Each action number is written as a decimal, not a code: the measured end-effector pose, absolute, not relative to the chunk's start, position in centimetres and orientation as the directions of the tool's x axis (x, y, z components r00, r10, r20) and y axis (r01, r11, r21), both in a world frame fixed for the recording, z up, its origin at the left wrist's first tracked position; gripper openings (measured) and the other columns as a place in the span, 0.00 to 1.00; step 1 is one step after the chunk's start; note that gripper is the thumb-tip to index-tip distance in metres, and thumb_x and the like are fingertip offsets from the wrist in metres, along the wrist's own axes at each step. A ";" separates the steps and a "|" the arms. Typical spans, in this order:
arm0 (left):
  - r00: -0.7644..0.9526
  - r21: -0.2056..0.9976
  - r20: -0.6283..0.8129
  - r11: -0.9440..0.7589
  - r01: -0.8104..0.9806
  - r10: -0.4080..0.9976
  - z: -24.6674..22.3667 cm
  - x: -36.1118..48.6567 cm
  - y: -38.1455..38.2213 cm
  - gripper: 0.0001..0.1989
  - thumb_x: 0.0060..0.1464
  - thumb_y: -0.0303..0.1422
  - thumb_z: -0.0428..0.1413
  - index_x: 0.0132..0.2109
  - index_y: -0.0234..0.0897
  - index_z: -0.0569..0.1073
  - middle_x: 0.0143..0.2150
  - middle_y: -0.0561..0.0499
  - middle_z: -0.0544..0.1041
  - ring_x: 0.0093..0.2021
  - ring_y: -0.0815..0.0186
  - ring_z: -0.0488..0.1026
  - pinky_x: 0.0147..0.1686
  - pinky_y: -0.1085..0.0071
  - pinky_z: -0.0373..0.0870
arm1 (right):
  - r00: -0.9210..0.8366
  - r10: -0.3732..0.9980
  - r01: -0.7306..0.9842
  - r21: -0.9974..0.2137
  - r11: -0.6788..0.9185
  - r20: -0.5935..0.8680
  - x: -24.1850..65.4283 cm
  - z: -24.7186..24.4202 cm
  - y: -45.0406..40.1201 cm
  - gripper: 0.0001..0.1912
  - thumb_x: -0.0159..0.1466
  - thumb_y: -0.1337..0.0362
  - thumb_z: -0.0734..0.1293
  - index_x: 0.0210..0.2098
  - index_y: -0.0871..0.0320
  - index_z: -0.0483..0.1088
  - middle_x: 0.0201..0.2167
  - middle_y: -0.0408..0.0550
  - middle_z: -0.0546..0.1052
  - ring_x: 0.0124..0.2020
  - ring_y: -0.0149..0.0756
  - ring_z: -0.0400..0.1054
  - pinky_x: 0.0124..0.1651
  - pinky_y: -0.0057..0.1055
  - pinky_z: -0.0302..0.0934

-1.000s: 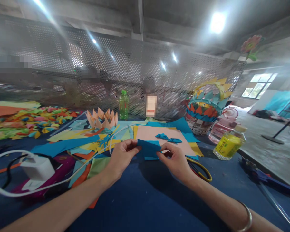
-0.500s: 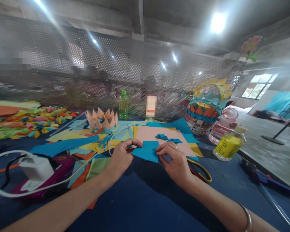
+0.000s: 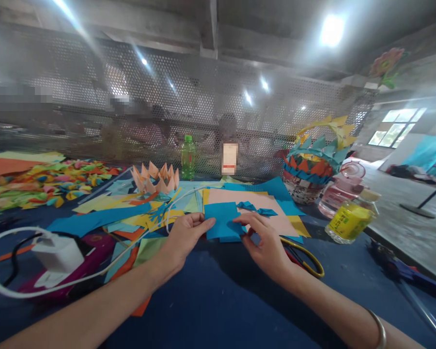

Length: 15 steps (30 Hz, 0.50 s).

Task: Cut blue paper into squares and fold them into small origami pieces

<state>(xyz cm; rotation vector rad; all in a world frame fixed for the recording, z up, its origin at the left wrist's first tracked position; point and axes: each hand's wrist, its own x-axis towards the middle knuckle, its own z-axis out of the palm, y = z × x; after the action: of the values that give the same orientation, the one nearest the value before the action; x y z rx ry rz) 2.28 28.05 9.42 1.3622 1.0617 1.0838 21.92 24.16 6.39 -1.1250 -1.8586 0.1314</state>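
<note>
A blue sheet of paper (image 3: 222,219) is held between my two hands, above the front of a paper pile. My left hand (image 3: 187,238) is closed on its left edge, with the thumb lying on top. At the right edge, the bent fingers of my right hand (image 3: 262,238) grip the paper, the index fingertip on its face. Just behind are two small folded blue paper pieces (image 3: 246,206), lying on pale pink paper (image 3: 276,219). More blue paper (image 3: 229,239) shows beneath the held sheet.
Yellow-handled scissors (image 3: 308,261) lie by my right wrist. Bottles (image 3: 352,218), a paper basket (image 3: 305,174) and a glue gun (image 3: 403,271) stand or lie rightward. Leftward are a peach paper ring (image 3: 156,180), coloured scraps (image 3: 83,182), a power strip (image 3: 94,257) and a white cable (image 3: 105,269).
The blue sheet has turned from a slanted position to a squarer one and its far edge sits higher. My left thumb now lies over it. The view has shifted slightly.
</note>
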 end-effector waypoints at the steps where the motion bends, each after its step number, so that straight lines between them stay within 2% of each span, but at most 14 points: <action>1: 0.200 0.999 0.042 -0.048 0.023 0.979 9.4 2.3 28.0 0.19 0.39 0.42 0.64 0.19 0.37 0.64 0.15 0.60 0.61 0.18 0.73 0.59 0.22 0.75 0.57 | -0.176 0.725 0.661 -0.466 0.589 0.666 22.0 6.3 24.2 0.14 0.60 0.73 0.64 0.43 0.52 0.72 0.43 0.50 0.73 0.46 0.40 0.68 0.42 0.34 0.64; 4: 0.257 0.999 0.000 0.010 -0.037 0.967 9.1 2.4 28.0 0.17 0.42 0.45 0.63 0.23 0.36 0.70 0.20 0.56 0.70 0.23 0.68 0.69 0.26 0.73 0.63 | -0.156 0.675 0.697 -0.404 0.593 0.721 22.2 6.1 24.4 0.07 0.63 0.67 0.66 0.38 0.52 0.77 0.46 0.52 0.71 0.47 0.42 0.67 0.48 0.40 0.62; 6: 0.286 0.997 -0.024 0.045 -0.068 0.958 8.9 2.4 28.0 0.18 0.46 0.48 0.60 0.27 0.35 0.72 0.24 0.52 0.75 0.27 0.65 0.74 0.30 0.71 0.67 | -0.108 0.672 0.694 -0.428 0.579 0.733 22.2 6.4 24.4 0.06 0.63 0.65 0.66 0.34 0.53 0.77 0.43 0.52 0.73 0.44 0.41 0.68 0.48 0.41 0.61; 10: 0.263 0.998 -0.016 0.030 -0.051 0.965 8.9 2.4 27.9 0.21 0.50 0.51 0.56 0.29 0.34 0.74 0.28 0.47 0.79 0.30 0.64 0.75 0.29 0.73 0.67 | 0.008 0.772 0.604 -0.619 0.503 0.636 22.0 7.1 24.6 0.07 0.62 0.63 0.67 0.29 0.57 0.74 0.32 0.48 0.75 0.38 0.39 0.68 0.41 0.34 0.61; 15: 0.244 0.999 0.018 -0.010 -0.031 0.970 9.0 2.3 27.9 0.20 0.52 0.49 0.55 0.34 0.33 0.74 0.28 0.50 0.76 0.27 0.68 0.72 0.26 0.75 0.66 | 0.085 0.884 0.482 -0.796 0.367 0.459 22.1 7.1 25.0 0.13 0.61 0.57 0.66 0.25 0.58 0.70 0.26 0.44 0.72 0.30 0.34 0.65 0.30 0.28 0.55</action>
<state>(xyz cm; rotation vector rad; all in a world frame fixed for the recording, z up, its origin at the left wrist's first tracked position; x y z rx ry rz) 2.33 27.86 9.02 1.3045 0.9980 1.0496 22.14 24.98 7.11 -1.2682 -1.5568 0.4702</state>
